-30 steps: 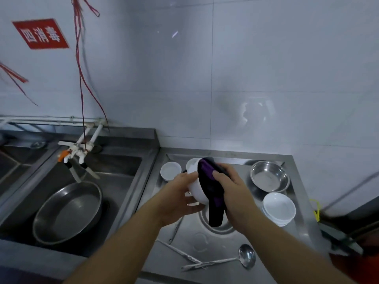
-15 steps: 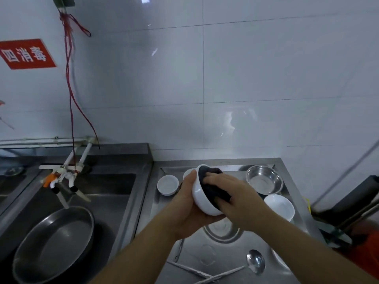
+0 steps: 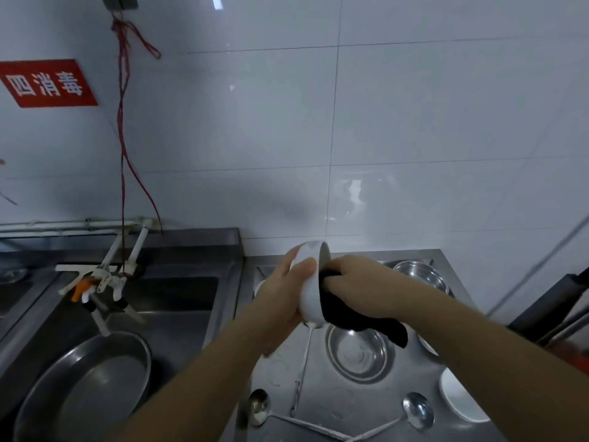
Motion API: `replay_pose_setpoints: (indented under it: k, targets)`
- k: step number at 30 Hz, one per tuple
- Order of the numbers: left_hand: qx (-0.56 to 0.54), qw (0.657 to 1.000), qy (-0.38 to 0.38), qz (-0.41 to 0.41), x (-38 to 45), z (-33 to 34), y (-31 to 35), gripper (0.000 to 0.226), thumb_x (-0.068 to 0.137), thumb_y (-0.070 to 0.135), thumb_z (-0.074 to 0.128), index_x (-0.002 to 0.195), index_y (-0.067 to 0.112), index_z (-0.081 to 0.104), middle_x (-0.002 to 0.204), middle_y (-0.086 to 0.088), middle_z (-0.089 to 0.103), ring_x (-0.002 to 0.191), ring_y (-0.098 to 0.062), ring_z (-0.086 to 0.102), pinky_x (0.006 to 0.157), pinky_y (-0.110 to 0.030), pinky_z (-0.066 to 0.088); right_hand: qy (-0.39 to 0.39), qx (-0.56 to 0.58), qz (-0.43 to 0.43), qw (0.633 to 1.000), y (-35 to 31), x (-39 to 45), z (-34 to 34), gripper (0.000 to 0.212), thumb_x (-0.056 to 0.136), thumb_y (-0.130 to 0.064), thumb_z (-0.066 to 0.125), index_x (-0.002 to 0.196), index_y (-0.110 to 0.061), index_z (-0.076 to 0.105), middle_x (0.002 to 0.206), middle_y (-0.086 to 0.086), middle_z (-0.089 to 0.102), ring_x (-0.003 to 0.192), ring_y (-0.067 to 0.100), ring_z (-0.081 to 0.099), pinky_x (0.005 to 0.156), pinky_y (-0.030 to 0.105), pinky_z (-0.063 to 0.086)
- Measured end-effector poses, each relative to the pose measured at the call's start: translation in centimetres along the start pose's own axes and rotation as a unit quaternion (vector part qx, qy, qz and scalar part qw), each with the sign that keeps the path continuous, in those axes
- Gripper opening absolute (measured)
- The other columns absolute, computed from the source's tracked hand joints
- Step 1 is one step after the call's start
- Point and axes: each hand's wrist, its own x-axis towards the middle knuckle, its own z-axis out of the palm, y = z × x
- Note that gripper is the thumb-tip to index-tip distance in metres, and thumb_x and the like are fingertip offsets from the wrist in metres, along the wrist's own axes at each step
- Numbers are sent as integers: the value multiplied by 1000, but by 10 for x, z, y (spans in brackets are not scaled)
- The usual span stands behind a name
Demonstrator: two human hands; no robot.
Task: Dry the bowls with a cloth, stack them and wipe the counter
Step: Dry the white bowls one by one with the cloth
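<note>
Head view, looking down over a steel surface (image 3: 318,409) to the right of a sink: the left hand (image 3: 280,301) is curled around the outside of a white bowl (image 3: 310,282), tipped on its side with the mouth facing right, held up above the surface. The right hand (image 3: 357,282) is bunched on a dark cloth (image 3: 350,317), pressing it into the bowl's mouth, with a tail of cloth hanging below.

Drying looks to be mid-way at best. This bowl is under the cloth now; a steel bowl (image 3: 357,352) sits directly beneath it, another steel bowl (image 3: 420,275) lies far right, and a white bowl (image 3: 459,400) sits at the near right edge. Whether those are dry I cannot tell. No finished stack shows, and two ladles (image 3: 417,409) lie on the near surface, so wiping probably remains.

A red sign (image 3: 47,82) on the far-left wall tile reads "四消毒" in white characters.
</note>
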Motion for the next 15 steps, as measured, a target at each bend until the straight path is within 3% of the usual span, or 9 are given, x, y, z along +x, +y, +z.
replay_pose_setpoints:
  k: [2,4,6,8,9,11,13,15]
  targets:
    - [11,1000,-16,9,0,-3,-3,77,81,54,74,150,30,51,143,-18,63,126,-39,66,101,-57,57,-28,100,50,993,-1,-2,-1,28,97,-33,54,109,-21,75,103,5,79,96,25,76,95,49,61]
    - [5,999,-32,10,-3,-5,-7,80,81,54,76,152,29,50,145,-19,61,129,-41,63,108,-63,51,-34,268,106,957,4,-9,2,30,97,-34,63,112,-13,76,105,14,80,96,33,78,95,52,62]
    - [-1,998,-61,15,-7,-6,-13,90,82,59,78,156,20,44,147,-25,57,132,-47,59,110,-66,48,-26,441,150,885,9,-18,10,33,94,-36,69,103,-6,80,98,17,81,84,32,79,75,43,67]
    - [-6,996,-87,13,-10,-2,-18,102,83,65,77,157,7,38,147,-35,51,134,-55,53,109,-70,46,-2,568,152,809,10,-22,23,31,88,-31,69,75,-7,83,78,15,77,63,25,75,53,31,60]
    - [-18,996,-92,8,-10,2,-20,108,81,67,77,157,2,36,147,-38,49,135,-57,51,108,-72,45,14,615,138,776,10,-23,30,31,83,-30,68,65,-9,81,71,13,74,57,23,73,50,28,58]
    - [-49,996,-71,-5,-11,10,-21,117,73,70,82,157,3,36,147,-36,51,135,-55,53,105,-69,48,42,681,113,722,8,-21,41,32,85,-30,66,72,-6,83,80,14,77,65,24,75,55,31,61]
    - [-76,996,-47,-16,-12,18,-22,113,67,68,87,154,11,44,142,-26,62,130,-43,63,96,-53,59,83,708,115,692,6,-18,47,37,98,-30,63,94,0,84,99,20,79,83,30,79,68,39,65]
    - [-92,995,-33,-29,-12,26,-24,102,70,63,87,152,17,48,139,-19,67,126,-36,67,92,-43,62,182,655,136,721,9,-14,51,34,100,-29,66,103,2,79,103,28,77,92,34,77,82,54,65]
